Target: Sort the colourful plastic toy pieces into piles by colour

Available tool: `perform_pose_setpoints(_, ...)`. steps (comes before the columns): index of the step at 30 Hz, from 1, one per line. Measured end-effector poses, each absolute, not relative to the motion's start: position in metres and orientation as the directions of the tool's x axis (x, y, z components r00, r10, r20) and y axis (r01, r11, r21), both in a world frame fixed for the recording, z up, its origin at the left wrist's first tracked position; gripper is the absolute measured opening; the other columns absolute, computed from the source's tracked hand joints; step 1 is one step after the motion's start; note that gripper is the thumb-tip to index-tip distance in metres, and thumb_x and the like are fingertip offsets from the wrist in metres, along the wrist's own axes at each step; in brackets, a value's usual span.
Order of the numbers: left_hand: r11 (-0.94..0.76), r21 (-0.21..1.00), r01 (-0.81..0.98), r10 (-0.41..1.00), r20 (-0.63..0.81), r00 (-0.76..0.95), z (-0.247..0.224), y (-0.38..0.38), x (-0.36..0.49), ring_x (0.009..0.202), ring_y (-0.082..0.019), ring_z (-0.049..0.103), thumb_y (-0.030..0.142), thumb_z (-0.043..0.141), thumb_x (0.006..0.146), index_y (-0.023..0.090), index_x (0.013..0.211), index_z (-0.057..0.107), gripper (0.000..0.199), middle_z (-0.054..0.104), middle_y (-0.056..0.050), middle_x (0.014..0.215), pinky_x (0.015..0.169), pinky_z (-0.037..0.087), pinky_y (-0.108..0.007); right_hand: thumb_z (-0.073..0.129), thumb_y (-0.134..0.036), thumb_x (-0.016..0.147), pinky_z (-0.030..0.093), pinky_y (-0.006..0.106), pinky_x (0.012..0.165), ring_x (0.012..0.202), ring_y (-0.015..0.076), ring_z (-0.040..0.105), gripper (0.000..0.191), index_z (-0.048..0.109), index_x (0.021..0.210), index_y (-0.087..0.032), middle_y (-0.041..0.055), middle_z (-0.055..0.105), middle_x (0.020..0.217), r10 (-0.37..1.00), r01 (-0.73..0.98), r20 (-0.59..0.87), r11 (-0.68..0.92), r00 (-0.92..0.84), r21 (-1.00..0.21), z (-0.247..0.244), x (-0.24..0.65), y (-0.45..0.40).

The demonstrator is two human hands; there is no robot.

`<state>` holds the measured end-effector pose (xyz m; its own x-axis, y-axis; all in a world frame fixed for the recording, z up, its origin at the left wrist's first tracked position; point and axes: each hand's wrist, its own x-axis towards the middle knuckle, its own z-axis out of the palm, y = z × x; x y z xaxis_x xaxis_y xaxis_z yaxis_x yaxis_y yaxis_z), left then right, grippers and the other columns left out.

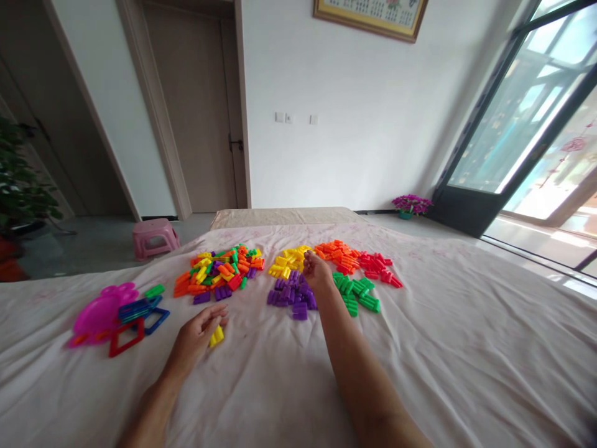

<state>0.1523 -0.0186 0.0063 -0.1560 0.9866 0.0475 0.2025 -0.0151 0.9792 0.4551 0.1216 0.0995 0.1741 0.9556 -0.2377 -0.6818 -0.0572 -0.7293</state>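
My left hand (199,328) is low over the cloth, its fingers loosely stretched to the right and apart. Just under its thumb lies a yellow plastic block (217,336); whether they touch I cannot tell. My right hand (319,272) reaches among the sorted piles with its fingertips drawn together. What they pinch, if anything, is too small to make out. Around it are yellow blocks (282,264), purple blocks (291,290), orange blocks (342,255), red blocks (377,266) and green blocks (358,292). Left of these sits a mixed-colour heap (221,272).
On the left of the cloth (270,386) lie a magenta plastic tray (96,317), blue frames (140,309), a red frame (127,338) and a green piece (154,290). A pink stool (155,236) stands on the floor beyond the left edge.
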Motion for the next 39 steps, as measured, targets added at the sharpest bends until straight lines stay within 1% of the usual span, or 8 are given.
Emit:
perform_pose_setpoints(5, -0.02, 0.988, 0.151, 0.97, 0.056, -0.238, 0.004, -0.017, 0.152, 0.104, -0.028, 0.071, 0.063, 0.07, 0.069, 0.017, 0.114, 0.066, 0.064, 0.074, -0.014, 0.114, 0.083, 0.059, -0.035, 0.071, -0.012, 0.07, 0.035, 0.013, 0.041, 0.047, 0.0049, 0.052, 0.024, 0.069, 0.093, -0.016, -0.0027, 0.068, 0.068, 0.989, -0.539, -0.144, -0.131, -0.017, -0.832, 0.092, 0.424, 0.109)
perform_pose_setpoints(9, -0.036, 0.996, 0.081, 0.947, 0.059, -0.314, 0.002, -0.017, 0.151, 0.104, -0.028, 0.071, 0.061, 0.073, 0.069, 0.016, 0.114, 0.066, 0.064, 0.072, -0.016, 0.115, 0.079, 0.06, -0.034, 0.074, -0.021, 0.073, 0.04, 0.015, 0.048, 0.056, 0.0071, 0.06, 0.023, 0.073, 0.095, -0.016, 0.0, 0.071, 0.077, 0.939, -0.133, -0.069, -0.12, -0.337, -0.984, 0.078, 0.383, 0.084)
perform_pose_setpoints(11, -0.059, 0.996, 0.07, 0.935, 0.08, -0.345, 0.001, -0.017, 0.15, 0.102, -0.027, 0.071, 0.059, 0.073, 0.071, 0.015, 0.114, 0.066, 0.062, 0.072, -0.016, 0.114, 0.08, 0.06, -0.035, 0.075, -0.025, 0.076, 0.04, 0.015, 0.049, 0.058, 0.0084, 0.062, 0.023, 0.074, 0.098, -0.017, -0.0004, 0.07, 0.076, 0.89, 0.058, -0.083, -0.064, -0.449, -0.996, 0.067, 0.366, 0.071)
perform_pose_setpoints(14, -0.105, 0.989, 0.102, 0.913, 0.136, -0.384, 0.001, -0.018, 0.15, 0.102, -0.026, 0.071, 0.057, 0.07, 0.076, 0.015, 0.115, 0.066, 0.057, 0.073, -0.015, 0.113, 0.087, 0.059, -0.038, 0.077, -0.031, 0.078, 0.041, 0.016, 0.05, 0.058, 0.0091, 0.062, 0.039, 0.07, 0.114, -0.017, -0.0003, 0.069, 0.077, 0.83, 0.185, -0.159, -0.069, -0.534, -0.98, 0.052, 0.345, 0.052)
perform_pose_setpoints(18, -0.137, 0.984, 0.111, 0.9, 0.17, -0.402, 0.005, -0.019, 0.154, 0.097, -0.024, 0.072, 0.054, 0.07, 0.076, 0.014, 0.118, 0.065, 0.059, 0.074, -0.014, 0.111, 0.089, 0.058, -0.038, 0.08, -0.028, 0.076, 0.044, 0.018, 0.051, 0.057, 0.0096, 0.06, 0.057, 0.062, 0.129, -0.015, -0.0003, 0.069, 0.075, 0.782, 0.18, -0.205, -0.12, -0.588, -0.976, 0.042, 0.328, 0.035)
perform_pose_setpoints(27, -0.147, 0.972, 0.186, 0.89, 0.212, -0.403, 0.013, -0.022, 0.168, 0.092, -0.023, 0.072, 0.056, 0.067, 0.076, 0.015, 0.111, 0.069, 0.054, 0.075, -0.011, 0.108, 0.083, 0.058, -0.034, 0.071, -0.016, 0.078, 0.045, 0.018, 0.053, 0.051, 0.0073, 0.055, 0.039, 0.067, 0.117, -0.014, -0.004, 0.064, 0.065, 0.736, 0.093, -0.127, -0.087, -0.665, -0.992, 0.048, 0.325, 0.024)
perform_pose_setpoints(34, -0.14, 0.956, 0.257, 0.894, 0.233, -0.383, 0.016, -0.023, 0.172, 0.1, -0.026, 0.071, 0.058, 0.062, 0.079, 0.016, 0.111, 0.069, 0.053, 0.075, -0.011, 0.107, 0.088, 0.057, -0.036, 0.066, -0.007, 0.075, 0.044, 0.018, 0.05, 0.05, 0.0086, 0.056, 0.057, 0.057, 0.13, -0.012, -0.0042, 0.065, 0.066, 0.806, 0.11, -0.143, -0.097, -0.574, -0.989, 0.042, 0.325, 0.028)
perform_pose_setpoints(39, -0.114, 0.974, 0.198, 0.899, 0.186, -0.396, 0.017, -0.022, 0.173, 0.101, -0.026, 0.071, 0.058, 0.062, 0.078, 0.016, 0.11, 0.07, 0.053, 0.074, -0.012, 0.114, 0.09, 0.057, -0.037, 0.065, -0.008, 0.077, 0.047, 0.02, 0.053, 0.053, 0.0091, 0.059, 0.053, 0.056, 0.13, -0.01, -0.0029, 0.066, 0.07, 0.84, 0.032, -0.154, -0.161, -0.52, -0.986, 0.039, 0.327, 0.034)
